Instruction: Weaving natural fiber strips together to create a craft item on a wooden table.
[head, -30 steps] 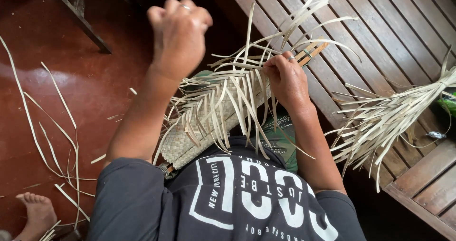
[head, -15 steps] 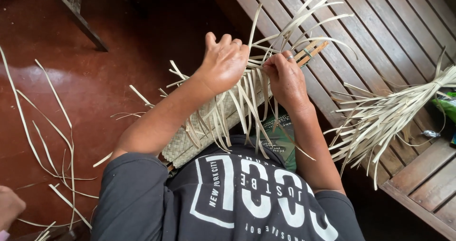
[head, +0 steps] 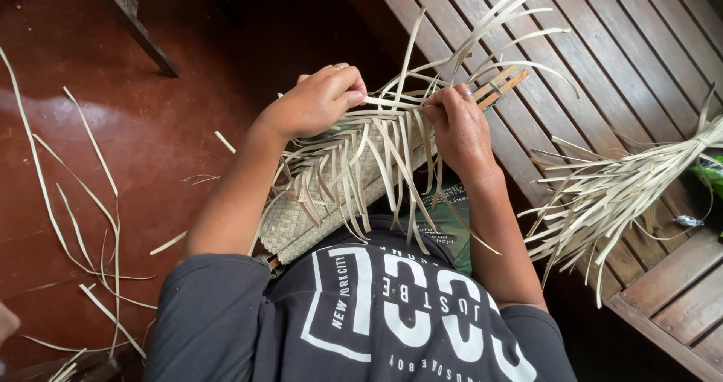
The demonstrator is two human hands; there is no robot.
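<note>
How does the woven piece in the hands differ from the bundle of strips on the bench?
The woven piece is tightly plaited with loose ends, held by both hands; the bundle is unwoven, tied at one end, fanned out, lying untouched on the wooden bench. Both are pale, flat strips.

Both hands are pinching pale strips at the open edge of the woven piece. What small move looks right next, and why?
Probably drawing the strip in the left hand across toward the right hand and tucking it under the next upright strip. The left fingers pinch a strip lying level, the right hand pins the crossing strips, and the woven piece ends in loose strips there.
</note>
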